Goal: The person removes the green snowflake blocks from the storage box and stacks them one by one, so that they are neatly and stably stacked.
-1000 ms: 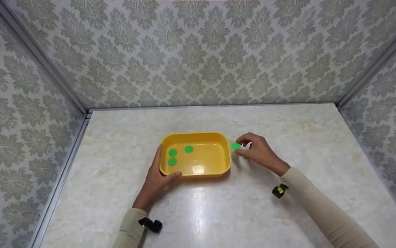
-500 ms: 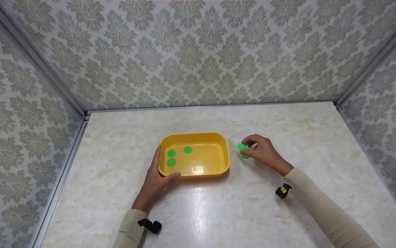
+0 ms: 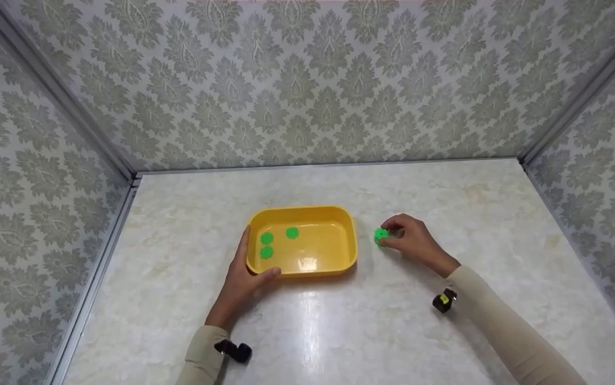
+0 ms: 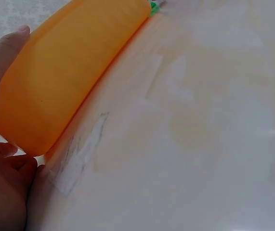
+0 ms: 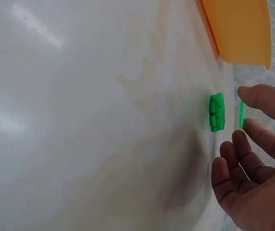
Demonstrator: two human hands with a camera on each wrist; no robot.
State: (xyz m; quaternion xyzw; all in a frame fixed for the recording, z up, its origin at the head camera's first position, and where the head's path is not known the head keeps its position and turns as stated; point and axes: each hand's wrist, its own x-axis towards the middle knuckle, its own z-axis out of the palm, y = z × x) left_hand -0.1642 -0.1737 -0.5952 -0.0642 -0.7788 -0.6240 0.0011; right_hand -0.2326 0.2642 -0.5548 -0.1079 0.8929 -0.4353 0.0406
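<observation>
One disc [image 5: 242, 114], pinched by the right hand [image 3: 417, 243], has drawn back, still unboxed. The left hand [image 3: 241, 280] grips the yellow box [image 3: 321, 240].

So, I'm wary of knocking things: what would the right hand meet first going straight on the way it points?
Probably the small stack of round green plastic pieces, just beyond the thin green disc the right hand pinches. Depth is unclear; if it clears them, the yellow rectangular plastic tub probably comes next.
</observation>
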